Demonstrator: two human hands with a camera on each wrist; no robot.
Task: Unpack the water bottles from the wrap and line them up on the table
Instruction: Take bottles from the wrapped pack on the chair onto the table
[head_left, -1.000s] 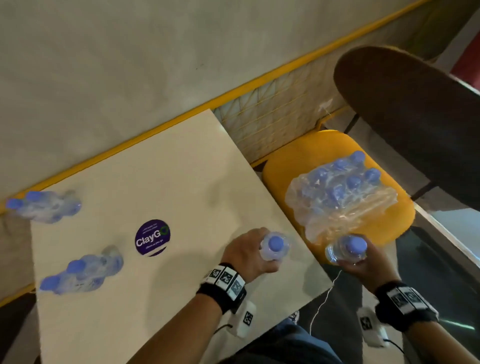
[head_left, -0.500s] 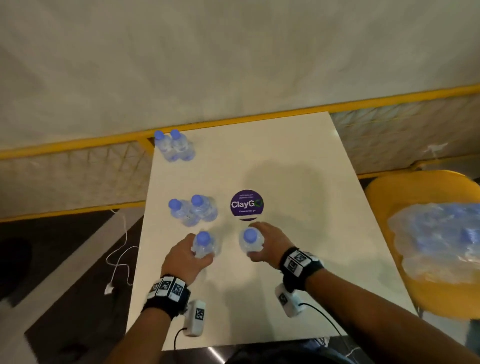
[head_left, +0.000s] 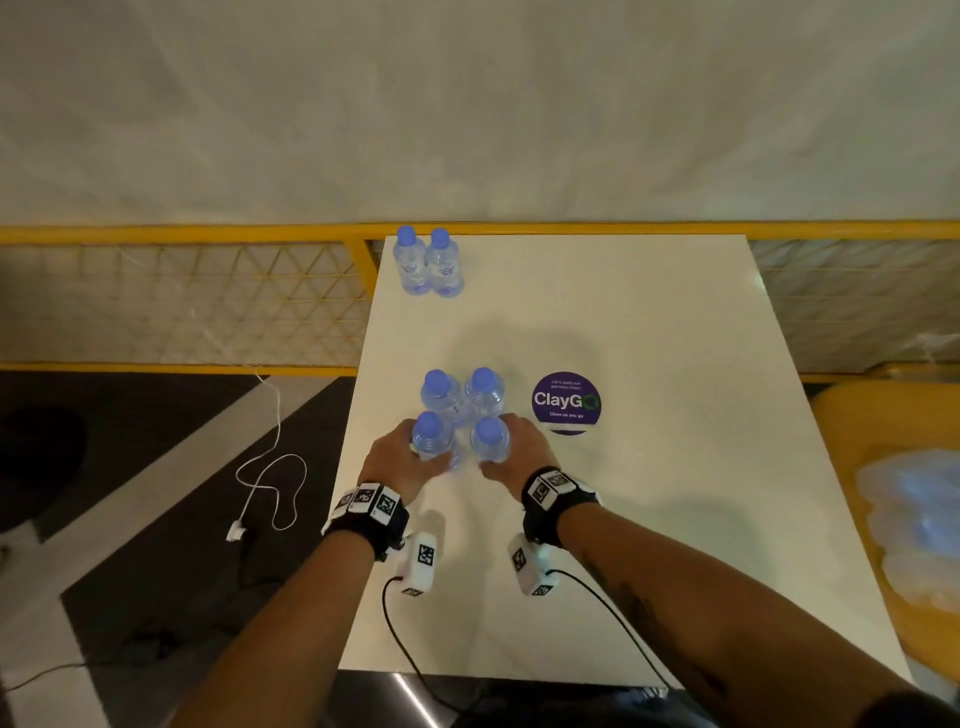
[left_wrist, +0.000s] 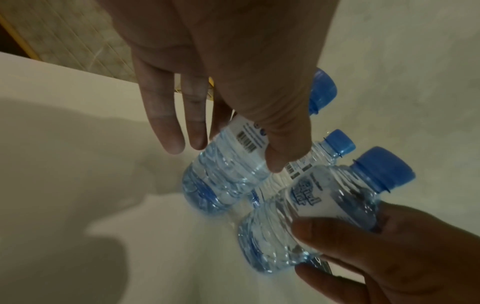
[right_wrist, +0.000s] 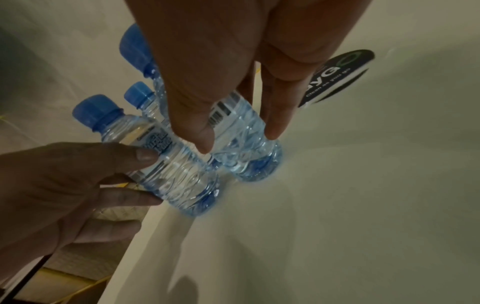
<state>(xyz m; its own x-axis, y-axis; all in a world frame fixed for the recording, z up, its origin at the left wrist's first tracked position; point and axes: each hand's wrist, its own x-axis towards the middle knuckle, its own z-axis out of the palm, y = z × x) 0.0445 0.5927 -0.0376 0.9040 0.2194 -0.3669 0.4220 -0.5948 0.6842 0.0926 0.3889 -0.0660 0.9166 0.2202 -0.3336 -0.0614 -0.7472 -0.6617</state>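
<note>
Left hand (head_left: 397, 462) grips a blue-capped bottle (head_left: 432, 439) and right hand (head_left: 519, 447) grips a second bottle (head_left: 490, 441), thumb and fingers curled round each, both upright side by side on the white table (head_left: 649, 493). Two standing bottles (head_left: 464, 395) sit just beside them at 12 o'clock, a far pair (head_left: 428, 262) stands near the table's 11 o'clock corner. The wrapped pack (head_left: 919, 525) lies on a yellow chair (head_left: 857, 415) at 3 o'clock, a ClayGo sticker (head_left: 565, 401) sits at 1 o'clock of the right hand
</note>
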